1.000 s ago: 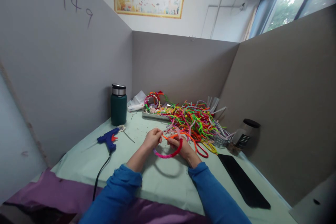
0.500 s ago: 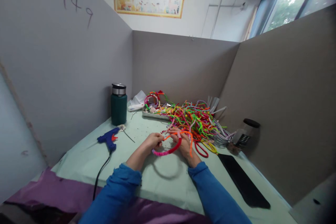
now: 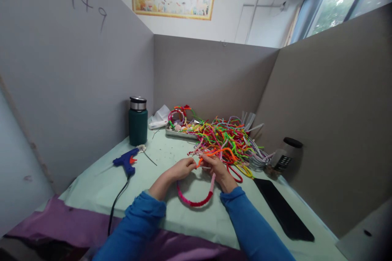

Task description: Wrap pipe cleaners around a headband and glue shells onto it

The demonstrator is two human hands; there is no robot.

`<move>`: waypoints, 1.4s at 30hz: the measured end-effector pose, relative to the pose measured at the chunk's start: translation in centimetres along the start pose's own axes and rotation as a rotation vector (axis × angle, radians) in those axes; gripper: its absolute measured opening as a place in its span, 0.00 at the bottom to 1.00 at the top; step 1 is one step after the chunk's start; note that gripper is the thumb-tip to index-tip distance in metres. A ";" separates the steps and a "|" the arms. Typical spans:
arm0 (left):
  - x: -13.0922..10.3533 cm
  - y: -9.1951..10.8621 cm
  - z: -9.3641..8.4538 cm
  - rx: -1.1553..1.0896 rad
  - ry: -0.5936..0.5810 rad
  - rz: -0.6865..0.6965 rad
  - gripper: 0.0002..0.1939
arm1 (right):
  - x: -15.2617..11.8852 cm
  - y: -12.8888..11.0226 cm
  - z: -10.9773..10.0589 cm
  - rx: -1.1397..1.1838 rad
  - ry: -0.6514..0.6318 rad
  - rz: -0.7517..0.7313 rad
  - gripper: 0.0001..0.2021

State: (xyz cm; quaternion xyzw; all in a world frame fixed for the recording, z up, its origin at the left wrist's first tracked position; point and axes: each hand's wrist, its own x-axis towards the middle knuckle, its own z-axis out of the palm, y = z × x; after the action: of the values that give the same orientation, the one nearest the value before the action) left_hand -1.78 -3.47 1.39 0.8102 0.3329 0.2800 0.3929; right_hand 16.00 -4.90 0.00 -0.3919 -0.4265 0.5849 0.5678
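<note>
Between my hands is a hoop [image 3: 196, 203] wrapped in fuzzy pink and red pipe cleaner, with its curved side toward me. My left hand [image 3: 183, 168] is closed, pinching the far left part of the hoop beside the end of an orange pipe cleaner [image 3: 227, 150]. With thumb and fingers together, my right hand [image 3: 218, 170] grips the orange pipe cleaner near my left fingertips. The strand's free length arcs over my right hand toward the pile. A bit of pale bare hoop shows between the hands; my fingers hide the rest of that section.
A heap of colourful pipe cleaners [image 3: 226, 134] lies behind my hands, beside a metal tray [image 3: 180, 133]. To the left are a blue glue gun [image 3: 125, 162] and a green bottle [image 3: 138, 126]. On the right are yellow-handled scissors [image 3: 245, 171], a black flat object [image 3: 283, 210] and a clear jar [image 3: 283, 159].
The hoop has turned and dropped, its curve now nearer the table edge. My hands have come closer together, and the orange strand has swung up and to the right.
</note>
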 end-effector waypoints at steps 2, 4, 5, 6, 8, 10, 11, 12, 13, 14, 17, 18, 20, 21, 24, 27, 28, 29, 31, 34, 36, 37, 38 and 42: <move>0.0 -0.1 0.0 0.048 -0.029 0.030 0.11 | 0.1 0.1 -0.2 0.005 -0.031 -0.006 0.16; 0.0 -0.1 0.0 0.090 -0.044 0.048 0.11 | 0.2 0.2 -0.3 0.023 -0.065 -0.022 0.15; 0.0 -0.1 0.0 0.109 -0.043 0.057 0.11 | 0.3 0.3 -0.3 0.035 -0.083 -0.029 0.15; -0.1 -0.1 0.0 0.127 -0.036 0.064 0.11 | 0.3 0.3 -0.4 0.047 -0.096 -0.032 0.15; -0.2 0.0 0.0 0.156 -0.016 0.072 0.10 | 0.3 0.2 -0.3 0.066 -0.107 -0.029 0.14; -0.3 0.1 0.0 0.187 0.010 0.077 0.10 | 0.2 0.2 -0.2 0.079 -0.111 -0.024 0.13; -0.3 0.2 0.0 0.207 0.026 0.078 0.11 | 0.1 0.1 -0.1 0.082 -0.112 -0.021 0.13; -0.3 0.3 0.0 0.229 0.041 0.079 0.11 | 0.0 0.1 -0.1 0.085 -0.112 -0.020 0.14; -0.4 0.4 0.0 0.253 0.053 0.081 0.12 | 0.0 0.0 0.0 0.088 -0.112 -0.020 0.14; -0.4 0.4 0.1 0.277 0.060 0.084 0.12 | 0.0 0.0 0.0 0.091 -0.115 -0.022 0.14; -0.4 0.6 0.1 0.331 0.065 0.098 0.15 | 0.0 0.0 -0.1 0.098 -0.128 -0.029 0.15; -0.4 0.6 0.1 0.337 0.064 0.105 0.16 | 0.0 0.1 -0.1 0.099 -0.133 -0.030 0.15; -0.4 0.6 0.1 0.332 0.057 0.117 0.16 | 0.1 0.1 -0.2 0.096 -0.137 -0.033 0.17; -0.4 0.6 0.1 0.324 0.048 0.121 0.16 | 0.1 0.1 -0.3 0.091 -0.136 -0.035 0.17; -0.3 0.7 0.1 0.293 0.030 0.126 0.15 | 0.1 0.1 -0.3 0.073 -0.106 -0.032 0.17; -0.3 1.1 0.1 0.267 0.060 0.127 0.15 | 0.3 0.2 -0.2 0.070 -0.051 -0.035 0.16; -0.3 1.2 0.1 0.253 0.075 0.130 0.15 | 0.3 0.3 -0.2 0.070 -0.036 -0.035 0.15; -0.3 1.4 0.1 0.232 0.090 0.133 0.16 | 0.4 0.3 -0.2 0.067 -0.025 -0.033 0.15; -0.3 1.7 0.0 0.175 0.128 0.136 0.16 | 0.4 0.4 -0.1 0.055 -0.015 -0.016 0.15; -0.2 1.6 -0.2 0.087 0.240 0.107 0.17 | 0.3 0.4 0.2 0.036 0.000 -0.001 0.14; 0.0 1.3 -0.2 0.024 0.318 0.056 0.17 | 0.1 0.4 0.5 0.027 -0.004 -0.024 0.14; 0.1 1.0 -0.2 -0.015 0.349 0.026 0.17 | 0.0 0.4 0.6 0.019 -0.015 -0.042 0.14; 0.3 0.8 -0.2 -0.060 0.373 -0.002 0.16 | -0.1 0.4 0.8 0.006 -0.032 -0.059 0.14; 0.7 0.4 -0.1 -0.265 0.398 -0.078 0.15 | -0.3 0.5 1.1 -0.095 -0.072 -0.095 0.14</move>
State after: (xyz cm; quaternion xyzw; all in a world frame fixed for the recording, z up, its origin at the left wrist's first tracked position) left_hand -1.30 -3.11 1.89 0.6670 0.3950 0.4600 0.4330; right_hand 14.81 -5.30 -0.16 -0.3766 -0.4920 0.5501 0.5599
